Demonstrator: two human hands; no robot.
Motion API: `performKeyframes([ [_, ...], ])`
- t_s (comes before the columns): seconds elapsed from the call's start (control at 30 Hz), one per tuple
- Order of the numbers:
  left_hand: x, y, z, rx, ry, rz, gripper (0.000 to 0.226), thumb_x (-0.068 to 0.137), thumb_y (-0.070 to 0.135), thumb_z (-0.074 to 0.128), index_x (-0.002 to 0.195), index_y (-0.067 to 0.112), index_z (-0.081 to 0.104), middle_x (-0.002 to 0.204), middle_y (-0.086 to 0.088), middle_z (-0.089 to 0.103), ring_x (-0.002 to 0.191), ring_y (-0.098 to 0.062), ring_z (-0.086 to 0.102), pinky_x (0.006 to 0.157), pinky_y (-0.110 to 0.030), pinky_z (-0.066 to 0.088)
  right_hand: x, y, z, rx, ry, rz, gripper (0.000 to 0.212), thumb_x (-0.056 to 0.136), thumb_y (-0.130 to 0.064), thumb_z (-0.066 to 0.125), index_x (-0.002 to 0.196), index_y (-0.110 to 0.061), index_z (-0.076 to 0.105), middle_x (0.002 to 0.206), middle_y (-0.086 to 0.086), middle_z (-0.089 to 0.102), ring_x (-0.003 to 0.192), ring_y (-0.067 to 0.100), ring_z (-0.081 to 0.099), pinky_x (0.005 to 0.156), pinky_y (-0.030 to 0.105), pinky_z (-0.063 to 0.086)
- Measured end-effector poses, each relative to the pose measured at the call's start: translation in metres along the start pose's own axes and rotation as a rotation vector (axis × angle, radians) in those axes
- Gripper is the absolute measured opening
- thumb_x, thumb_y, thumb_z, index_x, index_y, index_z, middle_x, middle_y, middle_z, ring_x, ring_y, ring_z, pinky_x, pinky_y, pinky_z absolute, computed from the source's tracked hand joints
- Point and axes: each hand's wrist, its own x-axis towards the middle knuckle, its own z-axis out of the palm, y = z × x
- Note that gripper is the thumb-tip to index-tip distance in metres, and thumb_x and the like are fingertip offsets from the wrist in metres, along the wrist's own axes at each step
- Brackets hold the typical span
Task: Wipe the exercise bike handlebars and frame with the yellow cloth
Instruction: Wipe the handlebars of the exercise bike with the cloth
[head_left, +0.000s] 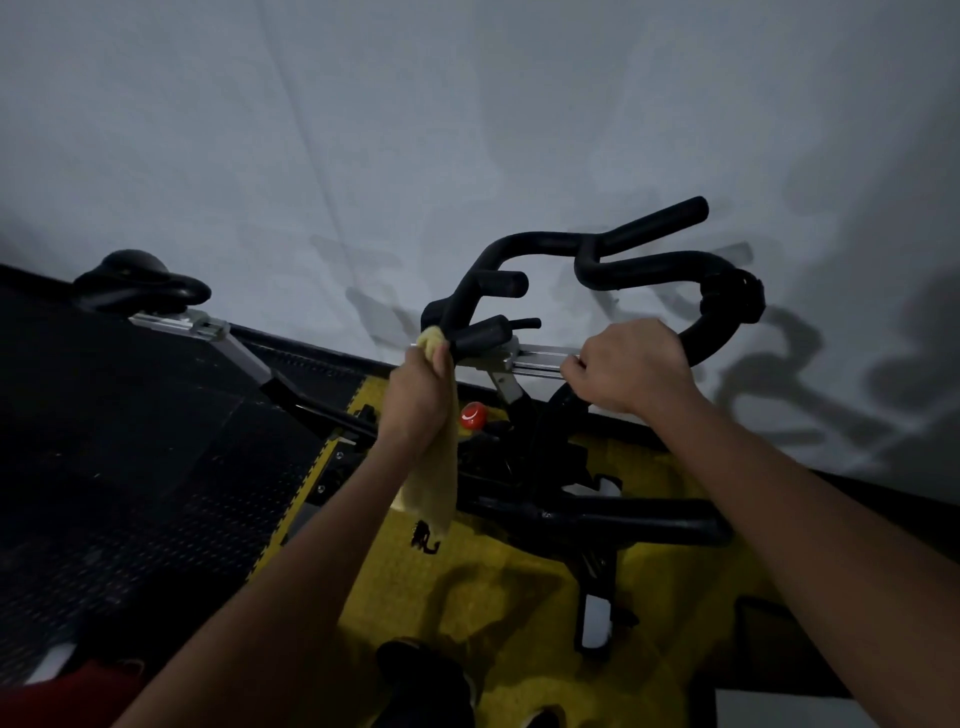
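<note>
While the left hand (422, 387) grips the yellow cloth (435, 483) against the handlebars (540, 244) | right hand (631, 366) curled round handlebar end | red knob (473, 415) between hands

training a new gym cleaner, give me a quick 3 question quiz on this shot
1. True or false: the left hand grips the yellow cloth.
2. What does the right hand hold? A) the saddle B) the handlebar C) the red knob
3. Fill in: the cloth's top end presses against the handlebar's ____ side.

Key: 1 true. 2 B, at the curved bar beside the silver slider rail. 3 left; the saddle and red knob are untouched.
</note>
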Motion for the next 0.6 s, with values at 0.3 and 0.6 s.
performKeyframes([
  [0.3, -0.020, -0.038, 0.004, -0.303, -0.176, -0.193, 0.066, 0.099, 0.066, 0.026, 0.093, 0.011, 0.062, 0.083, -0.005, 0.064, 0.074, -0.018, 0.065, 0.058, -0.020, 0.044, 0.001, 0.003, 0.003, 0.012, 0.018, 0.012, 0.061, 0.097, -0.046, 0.020, 0.059, -0.014, 0.054, 0.058, 0.002, 0.055, 0.051, 0.018, 0.048, 0.053, 0.026, 0.035],
  [0.6, 0.028, -0.007, 0.001, -0.253, -0.240, -0.219, 0.067, 0.099, 0.066, 0.021, 0.096, 0.011, 0.059, 0.082, -0.004, 0.057, 0.074, -0.014, 0.056, 0.068, -0.027, 0.042, 0.003, 0.005, 0.001, 0.020, 0.029, 0.012, 0.057, 0.097, -0.043, 0.024, 0.056, -0.013, 0.049, 0.058, 0.002, 0.054, 0.052, 0.018, 0.047, 0.055, 0.026, 0.041],
])
